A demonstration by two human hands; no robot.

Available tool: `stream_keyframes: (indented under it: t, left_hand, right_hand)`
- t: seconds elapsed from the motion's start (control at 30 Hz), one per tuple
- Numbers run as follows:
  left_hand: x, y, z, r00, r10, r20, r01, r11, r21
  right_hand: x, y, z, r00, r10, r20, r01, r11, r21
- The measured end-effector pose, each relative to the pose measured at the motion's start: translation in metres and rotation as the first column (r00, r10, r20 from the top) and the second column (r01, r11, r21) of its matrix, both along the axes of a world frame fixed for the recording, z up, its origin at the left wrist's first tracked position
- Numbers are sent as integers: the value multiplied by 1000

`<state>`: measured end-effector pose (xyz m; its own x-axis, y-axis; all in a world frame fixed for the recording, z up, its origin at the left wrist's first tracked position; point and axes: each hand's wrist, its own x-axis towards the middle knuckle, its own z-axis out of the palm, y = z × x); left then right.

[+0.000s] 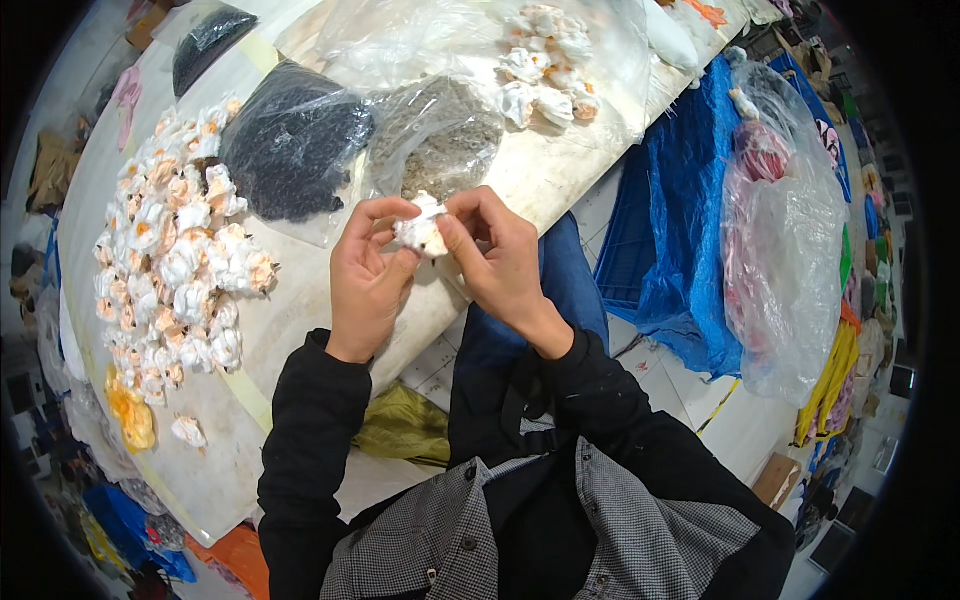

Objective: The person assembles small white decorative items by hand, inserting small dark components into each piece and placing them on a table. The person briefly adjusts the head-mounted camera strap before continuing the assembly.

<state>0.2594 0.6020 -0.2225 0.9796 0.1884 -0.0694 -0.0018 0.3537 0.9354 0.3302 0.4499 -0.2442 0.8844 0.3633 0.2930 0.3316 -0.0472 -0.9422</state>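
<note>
Over the table edge, my left hand (365, 280) and my right hand (503, 262) hold a small puffy white-and-peach fabric piece (422, 232) between them. The fingers of both hands are closed on it, thumbs on the near side. A dark spot shows on its lower edge. A large heap of similar white-and-peach pieces (185, 240) lies on the table to the left. One loose piece (188, 432) rests apart, beside a yellow-orange piece (130, 408). Just beyond my hands lies a clear bag of greyish-brown grains (445, 135).
A clear bag of small black pieces (295, 130) lies left of the grains, with a smaller dark bag (205, 45) behind. More white-and-peach pieces (550, 65) sit on clear plastic at the far side. Right of the table stands a blue crate (630, 240), next to a plastic bag of pink material (765, 240).
</note>
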Motion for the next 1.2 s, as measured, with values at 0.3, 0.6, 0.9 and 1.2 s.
stream_keyframes:
  t: [0.3, 0.6, 0.9, 1.2]
  left_hand:
    - [-5, 7, -3, 999, -40, 29, 38, 998, 48]
    - [0, 0, -6, 995, 70, 77, -88, 962, 259]
    - [-5, 2, 1, 992, 37, 120, -100, 811, 576]
    - [-2, 10, 9, 989, -134, 67, 52, 729, 682]
  right_hand:
    - [0, 1, 2, 995, -83, 56, 84, 996, -4]
    - [-4, -9, 15, 939, 24, 342, 19, 992, -122]
    - [-4, -13, 22, 993, 73, 90, -57, 983, -176]
    - [-4, -19, 17, 971, 184, 155, -163, 977, -137]
